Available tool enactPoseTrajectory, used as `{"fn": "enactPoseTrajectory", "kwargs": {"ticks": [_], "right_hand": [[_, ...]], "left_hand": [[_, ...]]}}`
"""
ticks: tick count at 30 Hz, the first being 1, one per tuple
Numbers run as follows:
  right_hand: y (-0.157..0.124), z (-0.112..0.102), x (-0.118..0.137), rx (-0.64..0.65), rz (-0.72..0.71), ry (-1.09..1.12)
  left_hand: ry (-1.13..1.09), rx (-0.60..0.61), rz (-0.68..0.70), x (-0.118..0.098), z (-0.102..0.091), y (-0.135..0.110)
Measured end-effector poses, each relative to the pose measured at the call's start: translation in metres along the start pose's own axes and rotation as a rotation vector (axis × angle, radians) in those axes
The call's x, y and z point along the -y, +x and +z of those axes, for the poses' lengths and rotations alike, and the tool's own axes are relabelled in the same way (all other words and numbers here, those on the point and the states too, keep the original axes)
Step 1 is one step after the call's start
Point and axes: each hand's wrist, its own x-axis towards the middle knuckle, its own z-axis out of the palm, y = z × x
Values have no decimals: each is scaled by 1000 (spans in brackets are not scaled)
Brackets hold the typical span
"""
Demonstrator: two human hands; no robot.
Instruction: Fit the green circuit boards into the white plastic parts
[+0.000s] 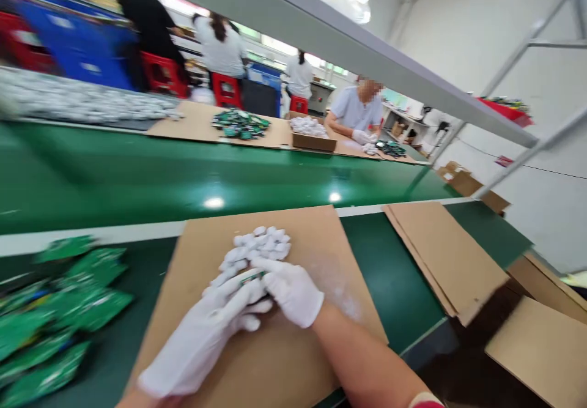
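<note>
Both my hands wear white gloves and meet over a brown cardboard sheet [279, 371]. My left hand [213, 322] is closed around a small green circuit board [252, 277], held between thumb and fingers. At the board's right end, the fingers of my right hand [291, 292] are bent and pressed together on it. My gloves cover most of the board. Just beyond my fingertips lies a heap of small white rounded pieces [263, 243], partly hidden by the left glove. White powdery smudges mark the cardboard to the right.
Several green circuit boards [68, 298] are piled at the left. Stacked cardboard [449, 255] lies right, with a cardboard box [545, 341] below. Across the green bench [137, 181], a gloved person [355, 111] works beside a box of white pieces [314, 142]. A grey beam [367, 47] crosses overhead.
</note>
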Motion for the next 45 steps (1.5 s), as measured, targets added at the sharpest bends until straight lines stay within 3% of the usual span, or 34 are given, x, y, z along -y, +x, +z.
{"fn": "enactPoseTrajectory", "kwargs": {"ticks": [4,9,15,19,23,29,35,40,45], "right_hand": [[0,3,-11,-32,144,-55],[-1,5,-32,-45,83,75],[-2,8,-35,-77,141,-207],[-3,7,-35,-29,83,-154],[-3,8,-37,-51,84,-277],[-2,9,-39,-116,-64,-456],[0,-1,-34,82,57,-20],[-3,4,-33,-17,205,-134],[-3,4,-32,-41,223,-85]], "left_hand": [[-83,128,15,-4,4,2],[-212,229,2,-2,-1,6],[-293,293,0,-1,-4,6],[-274,311,25,-2,-5,6],[-223,331,47,-2,-4,5],[-135,255,70,-4,-2,3],[-126,258,47,-8,-1,1],[-17,280,101,-6,0,-1],[49,267,156,-3,1,1]]}}
